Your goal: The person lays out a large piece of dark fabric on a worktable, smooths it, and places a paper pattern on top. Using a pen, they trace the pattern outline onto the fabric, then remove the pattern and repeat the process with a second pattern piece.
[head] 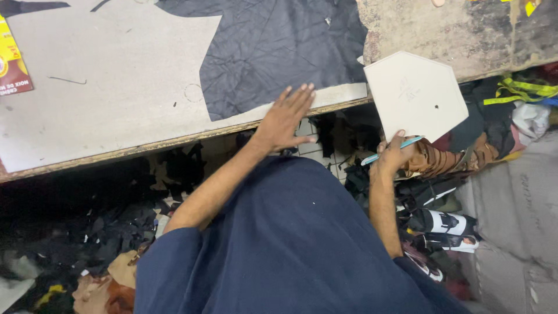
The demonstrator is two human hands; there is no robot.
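My left hand (286,118) lies flat, fingers spread, on the near edge of a dark navy sheet of material (279,49) spread on a grey work table (110,93). My right hand (394,157) is off the table's edge, gripping a white hexagonal template (415,96) with a small hole in it, together with a light blue pen (390,150). The template stands tilted, partly over the table corner.
A red and yellow packet (11,61) lies at the table's far left. Dark scraps of material (99,227) litter the floor below. Piled bags, brown leather pieces and yellow-green straps (520,90) sit at the right. My navy garment fills the lower middle.
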